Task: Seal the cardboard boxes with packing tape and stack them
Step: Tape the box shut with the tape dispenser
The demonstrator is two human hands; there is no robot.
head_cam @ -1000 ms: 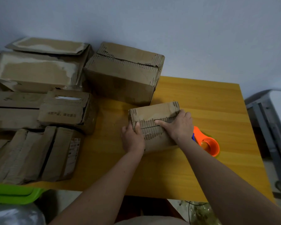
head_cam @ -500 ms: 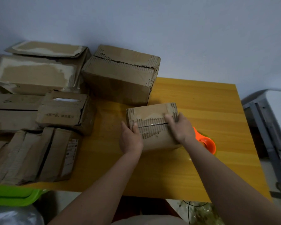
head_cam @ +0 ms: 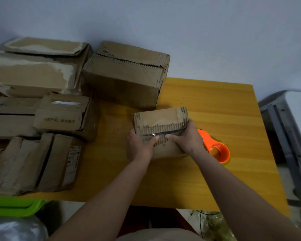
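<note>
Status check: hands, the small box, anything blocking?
Left hand and right hand both press on small brown cardboard box, thumbs on the taped seam. Orange tape dispenser lies beside the right hand. Nothing blocking.

Left hand (head_cam: pixel 140 148) and right hand (head_cam: pixel 187 139) curled, thumbs meeting.

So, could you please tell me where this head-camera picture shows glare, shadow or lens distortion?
Head view: glare glints off the tape strip across the small box; the big box casts shadow onto the table; wide-angle distortion bows the table's edges; lighting is dim overall.
</note>
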